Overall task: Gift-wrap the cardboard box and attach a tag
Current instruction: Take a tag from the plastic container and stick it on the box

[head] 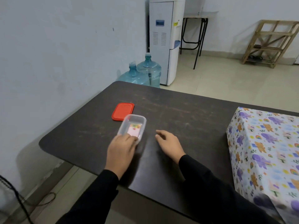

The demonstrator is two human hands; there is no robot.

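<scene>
A large box (265, 152) covered in white paper with purple and orange animal prints stands at the right of the dark table (178, 110). A small clear plastic container (133, 126) sits left of centre with a pink tag (134, 129) lying inside. My left hand (121, 148) reaches over the container's near rim, fingers dipping into it toward the tag; whether they touch the tag is hidden. My right hand (169, 143) rests on the table to the right of the container, fingers relaxed, holding nothing.
A red lid (123, 112) lies just behind the container. Beyond the table's far edge stand two blue water jugs (142, 73) and a white water dispenser (165, 41). A wooden rack (271, 42) leans on the far wall.
</scene>
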